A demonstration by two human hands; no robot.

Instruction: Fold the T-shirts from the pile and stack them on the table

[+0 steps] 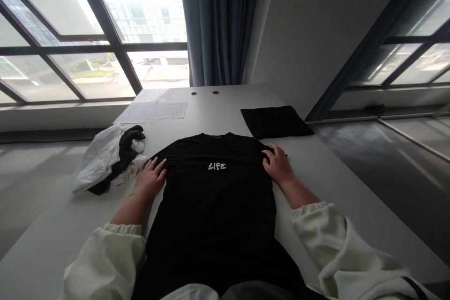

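Taking the black T-shirt (pixel 221 206) as the clock's centre, it lies spread on the desk (pixel 351 215), collar toward 12 o'clock. White lettering (pixel 217 166) crosses its chest, too stylised to read surely; a tiny collar label (pixel 218 136) is illegible. Sheets of paper (pixel 168 110) at 11 carry writing too faint to make out. At 10 o'clock, the left hand (pixel 151 176) rests open, palm down, fingers spread on one sleeve; at 2, the right hand (pixel 277 163) lies open, fingers slightly bent, on the other.
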